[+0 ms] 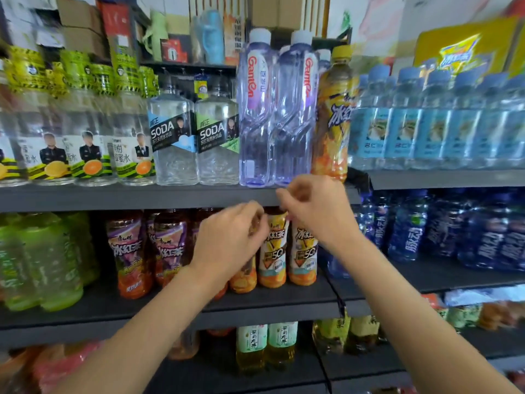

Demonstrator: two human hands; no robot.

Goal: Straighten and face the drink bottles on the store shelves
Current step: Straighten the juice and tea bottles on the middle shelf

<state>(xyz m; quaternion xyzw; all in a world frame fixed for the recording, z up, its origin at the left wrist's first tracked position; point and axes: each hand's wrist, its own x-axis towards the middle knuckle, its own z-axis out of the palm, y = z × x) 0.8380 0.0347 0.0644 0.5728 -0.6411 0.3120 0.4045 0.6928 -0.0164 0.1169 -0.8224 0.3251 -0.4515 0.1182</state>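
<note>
On the middle shelf [170, 301] stands a row of iced tea bottles. My left hand [230, 237] grips one orange-bottomed iced tea bottle [243, 278] around its upper body, hiding most of it. My right hand [315, 211] hovers just to the right with curled fingers, beside the cap of a white-and-orange labelled tea bottle [274, 251]. Its wrist covers the top of the neighbouring tea bottle [302, 257]. Blur hides whether the fingers touch a cap.
Purple-labelled tea bottles [127, 251] and green bottles [42, 260] stand to the left, dark blue bottles [409, 226] to the right. The upper shelf edge [142, 196] runs just above my hands and carries soda bottles [173, 137], tall clear water bottles [255, 109] and a yellow tea bottle [333, 115].
</note>
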